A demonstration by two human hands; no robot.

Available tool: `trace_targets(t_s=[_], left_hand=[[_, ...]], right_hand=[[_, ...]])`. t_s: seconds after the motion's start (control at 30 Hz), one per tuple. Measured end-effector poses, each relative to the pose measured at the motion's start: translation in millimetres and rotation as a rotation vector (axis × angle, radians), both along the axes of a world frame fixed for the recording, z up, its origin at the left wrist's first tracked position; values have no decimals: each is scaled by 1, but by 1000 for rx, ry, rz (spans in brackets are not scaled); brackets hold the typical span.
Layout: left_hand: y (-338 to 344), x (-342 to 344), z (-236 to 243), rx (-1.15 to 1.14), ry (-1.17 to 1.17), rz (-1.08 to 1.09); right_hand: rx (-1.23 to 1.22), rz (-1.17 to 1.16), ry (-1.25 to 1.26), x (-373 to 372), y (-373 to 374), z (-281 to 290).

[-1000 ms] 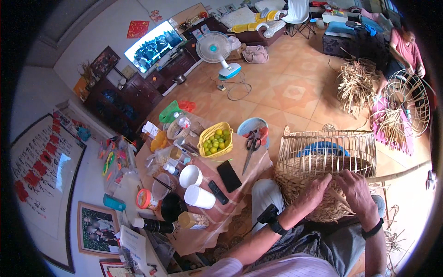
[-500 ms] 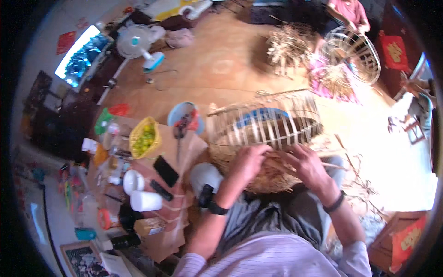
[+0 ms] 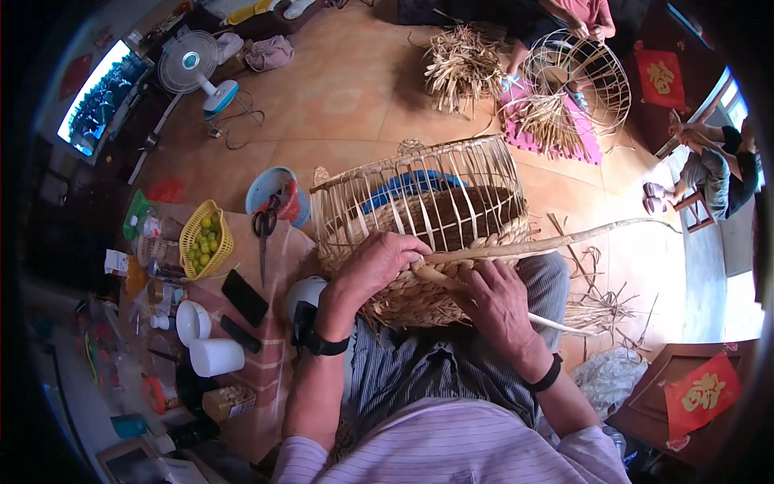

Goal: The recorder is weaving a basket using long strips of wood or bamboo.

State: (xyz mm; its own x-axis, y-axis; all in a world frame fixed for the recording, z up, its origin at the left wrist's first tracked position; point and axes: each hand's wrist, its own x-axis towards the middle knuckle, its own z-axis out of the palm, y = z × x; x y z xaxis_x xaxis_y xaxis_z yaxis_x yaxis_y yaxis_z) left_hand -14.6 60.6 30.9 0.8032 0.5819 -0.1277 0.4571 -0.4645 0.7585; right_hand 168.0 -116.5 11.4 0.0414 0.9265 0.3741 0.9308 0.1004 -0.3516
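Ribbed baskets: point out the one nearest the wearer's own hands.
The near basket, partly woven, with both the left hand and right hand on it. The far basket is across the floor, beside a co-worker in pink.

Over on my left, the yellow basket [image 3: 225,246] sits on the counter [image 3: 286,264], loaded with green fruit [image 3: 205,246]! Closer in, a black phone [image 3: 245,297] lies near a dark remote [image 3: 240,333], with a white bowl [image 3: 193,323] and a white tub [image 3: 216,357] just beside. Out past them stands the fan [image 3: 190,64], a pinkish bag [image 3: 268,53] on the floor behind it, and there's the television [image 3: 101,95], lit up at the far left! Swing to my right: a person [image 3: 721,161] sits by the bright doorway, and down low, red paper [image 3: 701,395] glows on a brown cabinet [image 3: 645,397], a crumpled clear plastic bag [image 3: 610,379] near it.
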Motion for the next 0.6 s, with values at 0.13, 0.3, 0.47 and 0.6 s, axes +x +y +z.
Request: trace_targets(t_s=[0.13, 0.3, 0.47, 0.6], left_hand=[[2, 1, -3, 16, -44, -33], [4, -3, -5, -17, -59, -16], [4, 1, -2, -32, -65, -4], [3, 1, -4, -73, -77, 8]], right_hand=[[-118, -26, 216, -9, -7, -14], [-172, -11, 200, -12, -9, -12], [-201, 108, 211, -46, -24, -8], [-73, 172, 132, -62, -12, 5]])
